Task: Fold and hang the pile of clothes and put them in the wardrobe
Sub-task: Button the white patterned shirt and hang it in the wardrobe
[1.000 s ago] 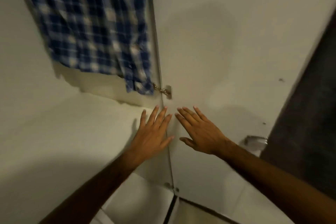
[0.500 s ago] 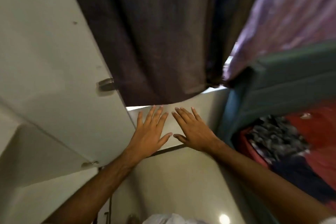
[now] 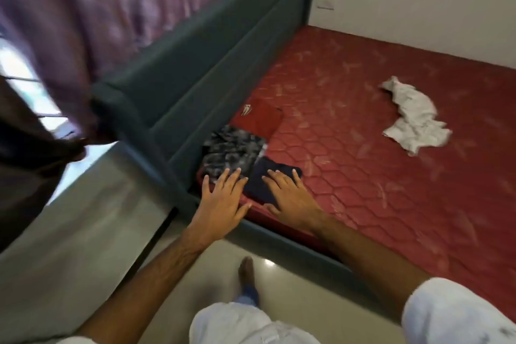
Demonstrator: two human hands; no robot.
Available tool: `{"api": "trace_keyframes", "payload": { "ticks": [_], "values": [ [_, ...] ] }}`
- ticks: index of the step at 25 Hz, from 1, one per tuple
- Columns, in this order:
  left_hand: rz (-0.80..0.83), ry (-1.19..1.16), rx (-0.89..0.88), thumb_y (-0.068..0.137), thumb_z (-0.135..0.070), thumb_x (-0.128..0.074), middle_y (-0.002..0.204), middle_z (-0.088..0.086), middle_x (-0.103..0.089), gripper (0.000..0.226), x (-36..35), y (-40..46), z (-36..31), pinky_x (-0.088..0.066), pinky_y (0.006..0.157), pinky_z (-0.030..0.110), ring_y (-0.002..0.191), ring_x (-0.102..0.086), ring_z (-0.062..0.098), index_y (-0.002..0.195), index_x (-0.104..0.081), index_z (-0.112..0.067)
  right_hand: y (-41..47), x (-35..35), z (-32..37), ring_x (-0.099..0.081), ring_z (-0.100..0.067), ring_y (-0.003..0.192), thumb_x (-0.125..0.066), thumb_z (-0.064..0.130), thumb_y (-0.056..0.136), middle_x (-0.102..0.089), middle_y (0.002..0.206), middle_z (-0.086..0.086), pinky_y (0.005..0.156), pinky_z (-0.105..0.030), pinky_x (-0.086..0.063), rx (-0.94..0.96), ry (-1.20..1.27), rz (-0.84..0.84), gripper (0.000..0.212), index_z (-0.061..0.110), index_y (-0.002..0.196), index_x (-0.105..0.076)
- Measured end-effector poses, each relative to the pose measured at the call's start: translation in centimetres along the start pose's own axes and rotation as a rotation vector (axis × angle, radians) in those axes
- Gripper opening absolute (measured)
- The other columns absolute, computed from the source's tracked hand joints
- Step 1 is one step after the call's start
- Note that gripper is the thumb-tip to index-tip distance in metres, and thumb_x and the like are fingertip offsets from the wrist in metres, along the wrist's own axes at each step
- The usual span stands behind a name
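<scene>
Three folded garments lie at the near left corner of the red mattress (image 3: 391, 181): a red one (image 3: 259, 120), a black-and-grey patterned one (image 3: 231, 151) and a dark navy one (image 3: 268, 179). A crumpled white garment (image 3: 413, 117) lies alone further right on the mattress. My left hand (image 3: 220, 201) and my right hand (image 3: 290, 198) are stretched out side by side with straight fingers in front of the folded garments, holding nothing. Whether they touch the clothes I cannot tell.
A dark teal bed frame (image 3: 195, 70) runs along the mattress's left and near sides. A purple curtain (image 3: 92, 8) and a dark curtain (image 3: 25, 153) hang at left over a bright window. My foot (image 3: 247, 274) stands on the pale tiled floor (image 3: 83, 246).
The view has swung from the white wardrobe door and hanging blue checked shirt, past the curtains, round to the bed. Both hands stay flat and empty in front of me.
</scene>
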State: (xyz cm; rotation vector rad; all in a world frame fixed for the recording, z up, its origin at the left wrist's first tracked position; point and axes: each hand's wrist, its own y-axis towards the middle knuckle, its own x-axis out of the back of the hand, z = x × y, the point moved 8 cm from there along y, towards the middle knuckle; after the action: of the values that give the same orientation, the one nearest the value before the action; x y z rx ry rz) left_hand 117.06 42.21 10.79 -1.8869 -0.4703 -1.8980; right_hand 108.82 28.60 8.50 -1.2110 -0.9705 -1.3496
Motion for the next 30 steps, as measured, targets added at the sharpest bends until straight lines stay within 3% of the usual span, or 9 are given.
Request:
{"api": "trace_keyframes", "payload": {
  "ticks": [7, 13, 17, 25, 30],
  "values": [
    [0.021, -0.064, -0.298, 0.094, -0.056, -0.031, 0.144, 0.008, -0.057, 0.066, -4.2, 17.4, -12.4, -0.043, 0.101, 0.067, 0.135, -0.052, 0.031, 0.136, -0.061, -0.014, -4.6, -0.7, -19.3, -0.027, -0.029, 0.151, -0.059, 0.044, 0.094, -0.030, 0.162, -0.011, 0.122, -0.059, -0.007, -0.347, -0.048, 0.074, 0.075, 0.012, 0.156, -0.032],
    [0.107, -0.135, -0.371, 0.096, -0.049, -0.055, 0.153, 0.009, -0.046, 0.066, -7.8, 31.2, -19.5, -0.035, 0.105, 0.070, 0.143, -0.041, 0.033, 0.148, -0.045, -0.010, -4.7, -1.7, -33.2, -0.025, -0.029, 0.150, -0.055, 0.042, 0.097, -0.026, 0.163, -0.012, 0.123, -0.057, -0.007, -0.511, 0.004, 0.179, 0.073, 0.011, 0.157, -0.027],
    [0.183, -0.180, -0.351, 0.097, -0.046, -0.055, 0.155, 0.010, -0.043, 0.065, -10.5, 36.8, -23.7, -0.032, 0.106, 0.070, 0.145, -0.037, 0.034, 0.150, -0.042, -0.010, -5.1, -2.8, -40.5, -0.029, -0.030, 0.148, -0.056, 0.040, 0.097, -0.028, 0.162, -0.012, 0.123, -0.058, -0.008, -0.566, 0.045, 0.198, 0.072, 0.011, 0.157, -0.028],
    [0.173, -0.249, -0.090, 0.099, -0.044, -0.053, 0.157, 0.008, -0.038, 0.061, -14.3, 40.7, -28.5, -0.024, 0.112, 0.068, 0.148, -0.031, 0.033, 0.149, -0.041, -0.012, -2.5, -7.2, -51.3, -0.034, -0.031, 0.144, -0.054, 0.040, 0.098, -0.032, 0.158, -0.011, 0.123, -0.057, -0.011, -0.356, 0.079, 0.309, 0.068, 0.012, 0.155, -0.031],
    [0.157, -0.294, 0.078, 0.089, -0.042, -0.068, 0.148, 0.009, -0.050, 0.063, -17.0, 41.6, -28.7, -0.036, 0.104, 0.068, 0.138, -0.046, 0.035, 0.142, -0.049, -0.013, 2.0, -8.9, -53.0, -0.034, -0.032, 0.145, -0.053, 0.039, 0.099, -0.031, 0.160, -0.012, 0.123, -0.059, -0.015, -0.207, 0.066, 0.367, 0.067, 0.011, 0.155, -0.031]
  ]
}}
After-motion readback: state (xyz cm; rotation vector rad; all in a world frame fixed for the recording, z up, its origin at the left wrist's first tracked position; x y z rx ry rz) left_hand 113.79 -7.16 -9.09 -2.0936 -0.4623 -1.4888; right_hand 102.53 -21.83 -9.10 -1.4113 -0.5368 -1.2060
